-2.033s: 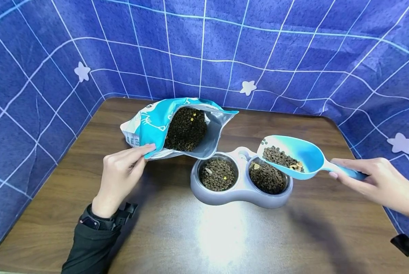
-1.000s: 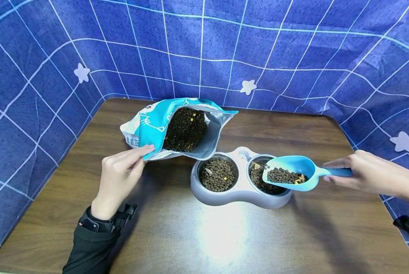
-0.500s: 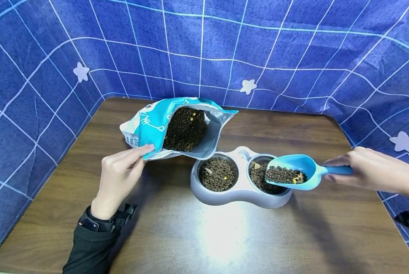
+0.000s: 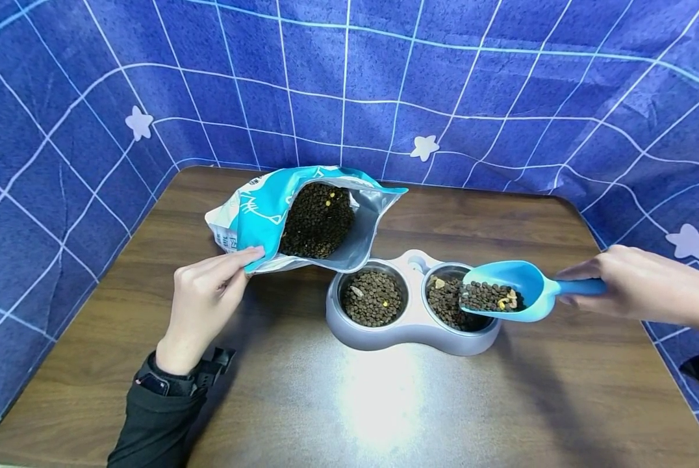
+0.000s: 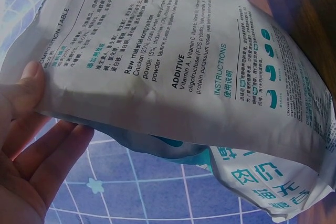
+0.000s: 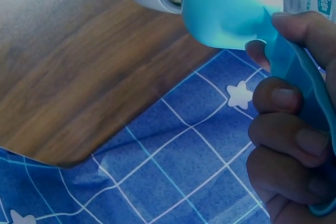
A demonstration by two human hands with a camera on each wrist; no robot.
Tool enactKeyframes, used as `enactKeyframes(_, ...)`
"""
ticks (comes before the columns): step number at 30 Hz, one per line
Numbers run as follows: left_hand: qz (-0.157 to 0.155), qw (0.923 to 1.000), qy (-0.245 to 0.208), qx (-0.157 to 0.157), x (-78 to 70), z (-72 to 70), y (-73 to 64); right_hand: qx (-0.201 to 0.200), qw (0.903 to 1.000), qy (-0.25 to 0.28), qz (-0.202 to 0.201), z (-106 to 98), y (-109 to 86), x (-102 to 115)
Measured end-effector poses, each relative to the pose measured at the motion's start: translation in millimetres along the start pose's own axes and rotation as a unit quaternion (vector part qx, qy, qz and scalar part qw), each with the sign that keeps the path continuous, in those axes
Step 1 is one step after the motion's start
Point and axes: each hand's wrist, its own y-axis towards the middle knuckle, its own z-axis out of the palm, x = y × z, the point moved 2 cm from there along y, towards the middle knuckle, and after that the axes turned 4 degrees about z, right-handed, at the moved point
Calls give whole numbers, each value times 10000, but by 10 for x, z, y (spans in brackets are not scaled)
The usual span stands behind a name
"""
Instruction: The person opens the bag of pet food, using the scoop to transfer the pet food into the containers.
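My left hand (image 4: 206,296) pinches the near edge of a teal and white pet food bag (image 4: 262,211); in the left wrist view the thumb lies on the bag's printed back panel (image 5: 173,72), fingers behind it. The bag lies mouth toward the right, with brown kibble (image 4: 320,221) inside. My right hand (image 4: 636,283) grips the handle of a light blue scoop (image 4: 527,279), fingers wrapped round it in the right wrist view. Kibble and some pale bits (image 4: 507,300) sit in the scoop. Its lip overlaps the right bowl of a grey double pet feeder (image 4: 405,335); both bowls hold kibble.
Everything stands on a brown wooden table (image 4: 279,396) with a bright glare patch near its middle. A blue gridded cloth (image 4: 303,78) with white stars rises behind and along both sides. The bag's mouth hangs close to the left bowl.
The scoop came down and left from the right side to over the right bowl, then shifted slightly up and right. My left hand and the bag have stayed in place.
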Motion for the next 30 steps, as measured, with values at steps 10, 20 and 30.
enactKeyframes(10,-43,10000,-8,34,0,2,8,223,9997,-84,72,-59,30,17)
enactKeyframes(20,-47,10000,12,73,-1,-4,17,126,9998,-5,136,-37,7,-1)
enactKeyframes(30,-5,10000,41,59,-13,-6,12,-246,9995,37,209,9,-71,-14)
